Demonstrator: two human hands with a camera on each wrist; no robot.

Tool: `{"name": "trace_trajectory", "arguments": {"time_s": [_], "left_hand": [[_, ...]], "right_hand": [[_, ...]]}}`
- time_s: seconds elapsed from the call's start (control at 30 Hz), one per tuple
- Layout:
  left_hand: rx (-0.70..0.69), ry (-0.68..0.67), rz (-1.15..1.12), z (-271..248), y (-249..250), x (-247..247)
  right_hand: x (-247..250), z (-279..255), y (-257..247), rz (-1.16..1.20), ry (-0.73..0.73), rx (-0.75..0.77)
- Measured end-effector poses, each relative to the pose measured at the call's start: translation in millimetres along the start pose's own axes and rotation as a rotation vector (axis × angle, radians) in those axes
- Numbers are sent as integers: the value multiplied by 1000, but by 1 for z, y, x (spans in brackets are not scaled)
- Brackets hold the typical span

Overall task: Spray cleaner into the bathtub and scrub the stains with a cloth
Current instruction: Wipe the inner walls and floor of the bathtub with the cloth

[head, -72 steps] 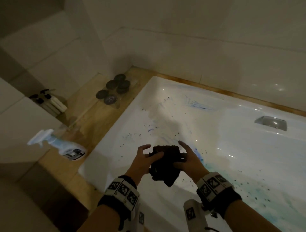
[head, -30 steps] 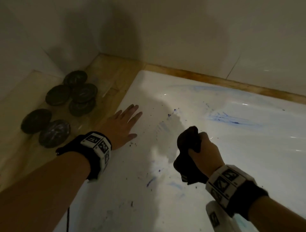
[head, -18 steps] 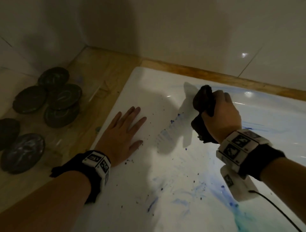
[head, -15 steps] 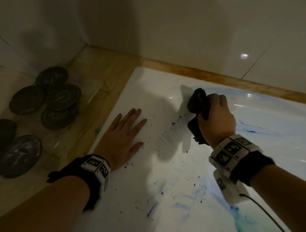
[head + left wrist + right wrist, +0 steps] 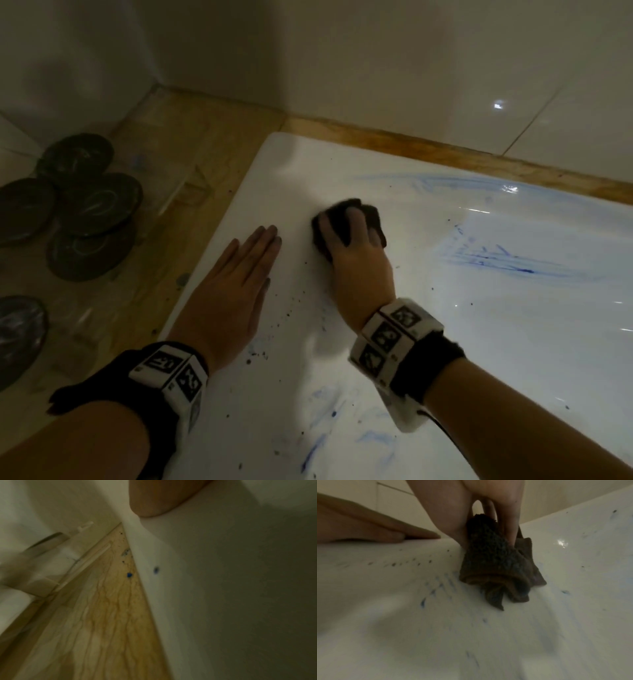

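Observation:
The white bathtub (image 5: 359,394) carries blue smears (image 5: 486,262) and dark specks (image 5: 294,308). My right hand (image 5: 356,250) grips a bunched dark cloth (image 5: 342,212) and presses it against the tub's sloped end near the top corner. In the right wrist view the cloth (image 5: 494,568) hangs folded below my fingers (image 5: 510,524), touching the enamel. My left hand (image 5: 236,277) lies flat, fingers straight, on the tub rim just left of the cloth. The left wrist view shows only the heel of that hand (image 5: 159,496) on the white rim. No spray bottle is in view.
A wood-look ledge (image 5: 191,178) borders the tub on the left and back. Several dark round dishes (image 5: 92,205) sit on it at far left. Tiled walls (image 5: 376,68) rise right behind the tub. In the left wrist view blue drops (image 5: 129,575) dot the ledge.
My right hand has swung the cloth left and down onto the tub's end wall, beside my left hand. The left hand stays flat on the rim.

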State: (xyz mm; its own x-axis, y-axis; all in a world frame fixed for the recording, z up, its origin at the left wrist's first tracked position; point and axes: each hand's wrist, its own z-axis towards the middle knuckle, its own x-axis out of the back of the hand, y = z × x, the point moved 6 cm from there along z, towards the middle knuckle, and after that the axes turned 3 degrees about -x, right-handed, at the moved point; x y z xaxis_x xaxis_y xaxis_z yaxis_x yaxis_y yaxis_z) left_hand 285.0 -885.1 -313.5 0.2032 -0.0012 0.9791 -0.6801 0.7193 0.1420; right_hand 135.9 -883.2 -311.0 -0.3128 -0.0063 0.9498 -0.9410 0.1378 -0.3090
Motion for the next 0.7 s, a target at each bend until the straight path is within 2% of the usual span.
{"name": "trace_trajectory", "arguments": {"time_s": [0.07,0.1,0.17,0.23,0.27,0.33,0.37,0.4,0.47,0.57,0.63,0.7], "left_hand": [[1,1,4,0,1,-1],[1,1,7,0,1,-1],[2,0,14,-1,1,-1],[2,3,21,0,0,-1],[1,5,21,0,0,-2],[-1,5,13,-1,-1,-2],[1,1,12,-1,-1,-2],[1,-4,15,-1,-1,-2],[-2,-11,19,-1,-2,-2],[-2,-9,12,-1,-2,-3],[-6,-1,15,-1,-2,-3],[-9,11,15,-1,-1,-2]], "right_hand": [[-7,-18,5,18,-31,103],[-14,-25,14,49,-135,137],[-5,-32,32,218,-219,86],[21,-20,49,457,-91,-84],[36,-12,58,577,56,-187],[63,9,60,429,302,-221],[68,21,53,356,346,-215],[67,32,43,318,323,-207],[48,42,16,286,248,-120],[23,31,-14,265,213,50],[19,20,-13,336,191,143],[15,9,-4,272,112,226]]}}
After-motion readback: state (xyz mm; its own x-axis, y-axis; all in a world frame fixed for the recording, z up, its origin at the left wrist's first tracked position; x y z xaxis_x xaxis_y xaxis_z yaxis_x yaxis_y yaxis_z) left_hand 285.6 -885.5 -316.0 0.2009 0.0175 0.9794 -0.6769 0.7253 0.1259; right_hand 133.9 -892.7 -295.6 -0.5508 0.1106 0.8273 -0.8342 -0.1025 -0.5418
